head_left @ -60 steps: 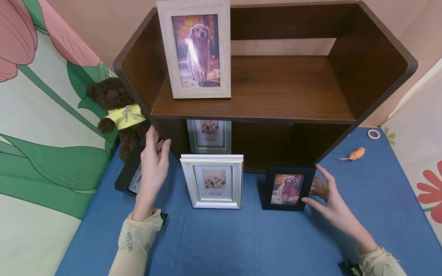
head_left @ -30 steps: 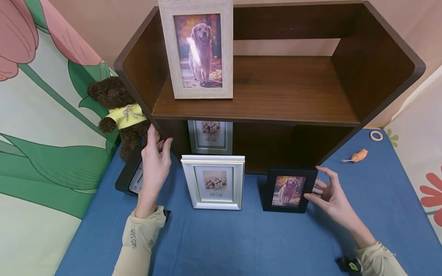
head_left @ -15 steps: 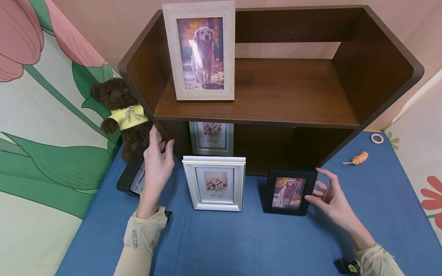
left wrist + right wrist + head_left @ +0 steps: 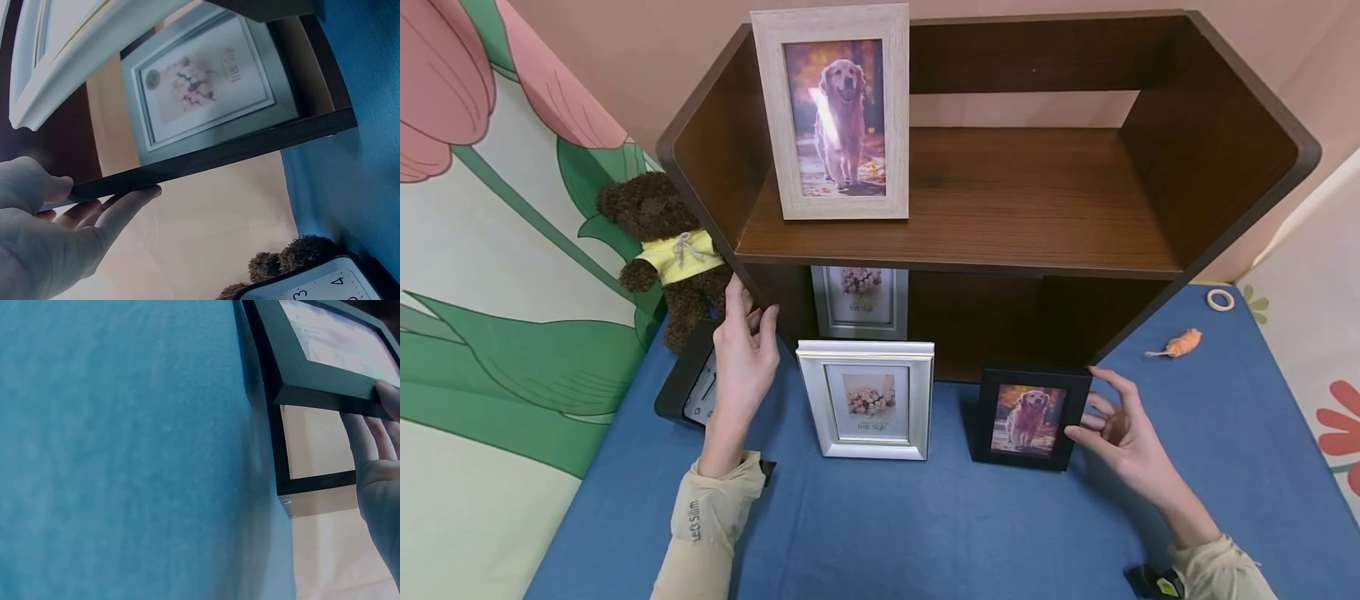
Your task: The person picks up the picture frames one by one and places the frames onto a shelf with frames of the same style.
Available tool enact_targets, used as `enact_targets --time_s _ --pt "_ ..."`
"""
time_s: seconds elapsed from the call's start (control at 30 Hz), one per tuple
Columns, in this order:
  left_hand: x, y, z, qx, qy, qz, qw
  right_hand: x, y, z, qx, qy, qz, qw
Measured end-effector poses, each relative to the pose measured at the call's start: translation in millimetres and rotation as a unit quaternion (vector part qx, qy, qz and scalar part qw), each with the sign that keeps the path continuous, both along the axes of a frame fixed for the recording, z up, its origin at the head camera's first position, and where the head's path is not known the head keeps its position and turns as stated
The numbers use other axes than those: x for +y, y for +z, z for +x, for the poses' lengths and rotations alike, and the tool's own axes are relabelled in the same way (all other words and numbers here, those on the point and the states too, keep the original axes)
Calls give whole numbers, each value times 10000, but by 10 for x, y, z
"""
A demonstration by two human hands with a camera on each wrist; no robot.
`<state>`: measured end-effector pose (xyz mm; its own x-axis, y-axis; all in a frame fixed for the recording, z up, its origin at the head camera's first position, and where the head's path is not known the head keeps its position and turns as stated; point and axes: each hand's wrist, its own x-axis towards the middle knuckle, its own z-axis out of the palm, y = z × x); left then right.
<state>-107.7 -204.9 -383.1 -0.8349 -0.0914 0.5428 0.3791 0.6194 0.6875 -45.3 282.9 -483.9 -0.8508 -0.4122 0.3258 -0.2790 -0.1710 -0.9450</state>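
Observation:
My left hand (image 4: pixel 743 354) grips the front edge of the dark brown bookshelf's (image 4: pixel 1037 196) left side panel, with the thumb inside and the fingers on the outer face, as the left wrist view shows. On the right, my right hand (image 4: pixel 1123 433) pinches the right edge of a black photo frame (image 4: pixel 981 425), thumb in front and fingers behind. That frame stands on the blue cloth before the shelf and holds a dog picture (image 4: pixel 1028 419). Left of it stands a silver-white photo frame (image 4: pixel 920 408) with a flower print.
A whitewashed wooden frame (image 4: pixel 897 125) stands on the upper board, and a grey-green frame (image 4: pixel 900 304) stands in the lower compartment. Left of the shelf are a brown teddy bear (image 4: pixel 681 258) and a black clock (image 4: pixel 673 392). An orange toy mouse (image 4: pixel 1183 342) and a ring (image 4: pixel 1221 300) lie right.
The black photo frame has turned slightly, its right side coming a little toward me with my right hand. The left hand keeps its grip on the shelf. The head view has shifted slightly.

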Motion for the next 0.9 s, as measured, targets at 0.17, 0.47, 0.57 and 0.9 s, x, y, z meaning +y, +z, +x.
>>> enact_targets --time_s 0.17,0.47,0.57,0.9 --pt "1 -8 1 3 0 -19 10000 -17 31 19 -37 -53 -45 10000" --pt "2 -17 9 18 -14 -12 10000 -66 94 63 30 -169 -244 9996" --pt "3 -18 7 21 -5 -25 10000 -77 131 74 55 -246 -215 9995" --pt "4 -13 0 24 38 -49 10000 -105 223 102 142 -324 -196 9992"
